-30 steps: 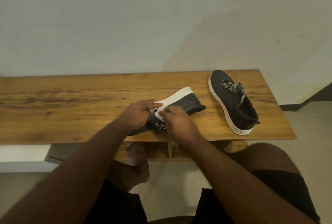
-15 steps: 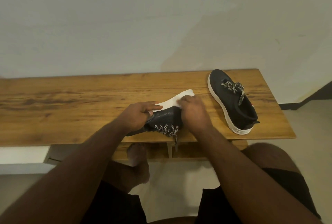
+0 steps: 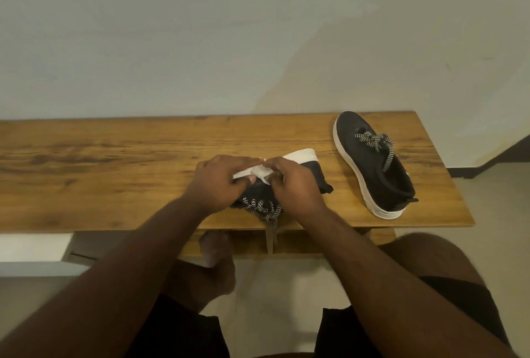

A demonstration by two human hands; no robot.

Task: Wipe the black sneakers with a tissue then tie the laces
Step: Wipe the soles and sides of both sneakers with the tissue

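A black sneaker (image 3: 317, 175) with a white sole lies tipped on its side near the front edge of the wooden table (image 3: 114, 174). Its striped laces (image 3: 263, 208) hang loose over the table edge. My left hand (image 3: 220, 182) grips the sneaker at its left end. My right hand (image 3: 295, 185) pinches a crumpled white tissue (image 3: 261, 172) against the sneaker's upper, just below the sole. The second black sneaker (image 3: 375, 162) stands upright on the table's right side, laces knotted, untouched.
The table stands against a pale wall, and its right end is close beyond the second sneaker. My knees and a bare foot (image 3: 215, 248) are below the front edge, over a tiled floor.
My right hand, with the tissue, slid from the sneaker's middle toward its right end, then came back left to meet my left hand. The sneaker stayed tipped on its side.
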